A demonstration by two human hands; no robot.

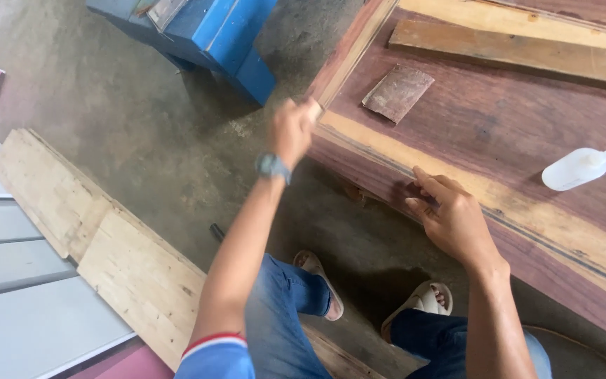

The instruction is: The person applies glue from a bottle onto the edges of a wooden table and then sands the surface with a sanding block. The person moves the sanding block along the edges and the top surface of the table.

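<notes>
We are looking down at a grey concrete floor (142, 140), with pale plywood boards (106, 238) lying at the lower left of the frame and a blue metal box (226, 35) at the upper centre. A large reddish-brown wooden slab (499, 133) is filling the right side. Our right hand (454, 217) is resting on the slab's near edge at centre right, fingers spread and flat, holding nothing. Our left hand (292, 130), wearing a wristwatch (273, 166), is curling closed near the slab's corner at upper centre; it is blurred, so we cannot tell what it is gripping. A white squeeze bottle (576, 168) is lying on the slab at the right, and a small wooden offcut (398, 91) is sitting above.
</notes>
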